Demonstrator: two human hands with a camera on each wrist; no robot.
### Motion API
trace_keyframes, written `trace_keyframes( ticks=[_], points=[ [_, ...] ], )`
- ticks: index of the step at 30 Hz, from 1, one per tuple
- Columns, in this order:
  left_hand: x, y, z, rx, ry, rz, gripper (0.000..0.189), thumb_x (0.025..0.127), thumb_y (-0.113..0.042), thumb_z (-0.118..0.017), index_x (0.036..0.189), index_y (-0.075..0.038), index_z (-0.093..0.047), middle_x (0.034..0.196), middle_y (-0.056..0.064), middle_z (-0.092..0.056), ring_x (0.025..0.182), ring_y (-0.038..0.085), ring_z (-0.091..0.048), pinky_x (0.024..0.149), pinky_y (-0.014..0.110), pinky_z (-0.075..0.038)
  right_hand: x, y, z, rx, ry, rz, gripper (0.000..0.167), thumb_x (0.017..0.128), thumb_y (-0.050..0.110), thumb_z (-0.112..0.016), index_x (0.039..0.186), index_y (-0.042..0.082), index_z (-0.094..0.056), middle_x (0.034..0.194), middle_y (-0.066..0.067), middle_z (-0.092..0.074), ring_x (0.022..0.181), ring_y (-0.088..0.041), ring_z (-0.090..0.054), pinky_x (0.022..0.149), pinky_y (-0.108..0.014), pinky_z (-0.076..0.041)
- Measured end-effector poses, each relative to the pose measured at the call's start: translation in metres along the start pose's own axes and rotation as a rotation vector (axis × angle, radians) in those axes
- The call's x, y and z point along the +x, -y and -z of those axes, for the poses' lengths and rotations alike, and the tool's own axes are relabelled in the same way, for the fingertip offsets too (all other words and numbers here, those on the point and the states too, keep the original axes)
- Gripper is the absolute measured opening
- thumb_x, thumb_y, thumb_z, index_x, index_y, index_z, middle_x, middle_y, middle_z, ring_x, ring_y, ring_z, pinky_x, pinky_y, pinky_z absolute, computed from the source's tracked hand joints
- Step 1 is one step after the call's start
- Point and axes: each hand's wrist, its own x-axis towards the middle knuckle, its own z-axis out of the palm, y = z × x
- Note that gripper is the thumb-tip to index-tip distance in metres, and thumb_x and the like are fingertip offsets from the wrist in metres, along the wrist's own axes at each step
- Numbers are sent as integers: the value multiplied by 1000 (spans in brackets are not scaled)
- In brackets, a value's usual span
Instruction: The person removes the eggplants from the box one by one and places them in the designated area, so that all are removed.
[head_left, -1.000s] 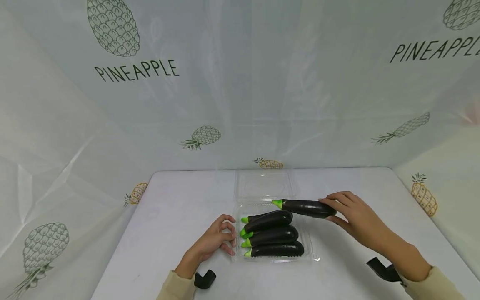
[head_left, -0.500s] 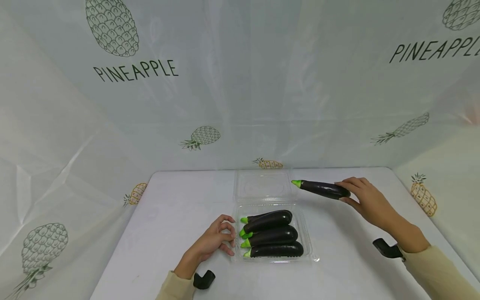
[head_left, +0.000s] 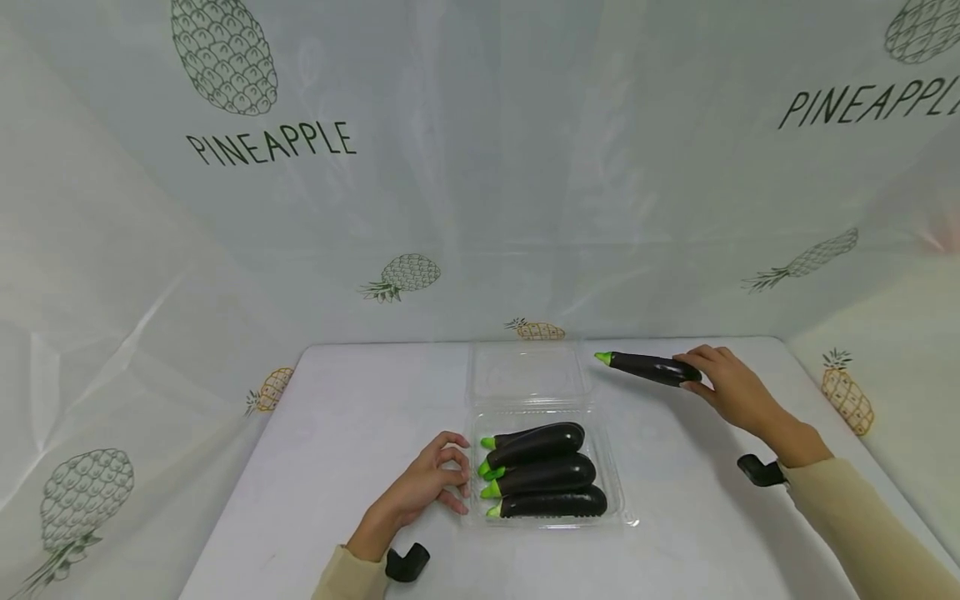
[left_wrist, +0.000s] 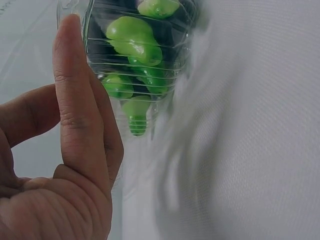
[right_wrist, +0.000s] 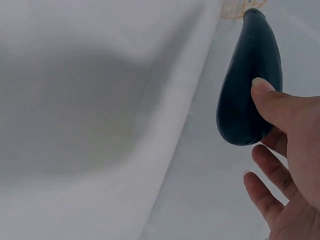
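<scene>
My right hand (head_left: 737, 393) pinches a dark eggplant (head_left: 648, 367) by its fat end, thumb on one side and fingers on the other. Its green stem end points left, and the shadow below shows it off the table. At the left wall of a clear plastic clamshell box (head_left: 617, 475), my left hand (head_left: 429, 479) rests with loosely bent fingers. In the left wrist view a straight finger (left_wrist: 75, 100) lies beside the box's ribbed wall, with green stem caps (left_wrist: 131, 35) behind it. Several eggplants (head_left: 547, 473) lie in the box, stems to the left.
The box's transparent lid (head_left: 528, 371) lies folded back toward the table's far edge. A white table (head_left: 360, 400) carries everything, with a pineapple-print curtain (head_left: 495, 167) behind and at the sides. Black wrist mounts (head_left: 407, 562) are on both arms.
My right hand has carried the eggplant from above the box's right side back and to the right, and lower toward the table in the last half second. The left hand has stayed put.
</scene>
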Motion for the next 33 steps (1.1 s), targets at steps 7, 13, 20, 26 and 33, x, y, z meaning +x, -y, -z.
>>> trace_keyframes(
  ticks=[7, 13, 20, 26, 33],
  points=[
    [0, -1, -1, 4, -2, 0, 45, 99, 7, -57, 139, 5, -36, 97, 6, -54, 75, 18, -62, 59, 33, -65, 7, -10, -6, -7, 35, 2, 47, 79, -2, -87, 123, -6, -70, 114, -23, -68, 101, -45, -62, 83, -63, -57],
    [-1, -1, 0, 1, -7, -1, 45, 98, 8, -56, 139, 5, -36, 96, 6, -53, 75, 17, -62, 59, 33, -65, 14, -18, -17, -32, 59, 28, 45, 79, 0, -87, 121, -6, -71, 114, -23, -68, 101, -46, -63, 83, -62, -57],
    [-1, 1, 0, -13, -9, 1, 45, 98, 8, -56, 138, 5, -37, 98, 11, -54, 75, 18, -62, 59, 34, -65, 18, -24, -27, -33, 127, 26, 44, 80, 0, -87, 121, -7, -71, 113, -23, -67, 102, -46, -63, 85, -62, -57],
    [-1, 1, -1, -20, -9, 5, 45, 98, 7, -57, 139, 5, -37, 99, 11, -54, 76, 18, -62, 59, 33, -65, 20, -26, -31, -32, 190, -3, 43, 84, 1, -85, 124, -7, -70, 115, -23, -67, 107, -47, -62, 89, -62, -56],
    [-1, -1, 0, -15, -2, -1, 44, 99, 7, -56, 139, 5, -36, 97, 6, -54, 75, 19, -63, 59, 33, -65, 24, -31, -37, -45, 190, 2, 44, 83, 0, -85, 124, -8, -69, 116, -24, -67, 108, -47, -62, 91, -62, -56]
  ],
)
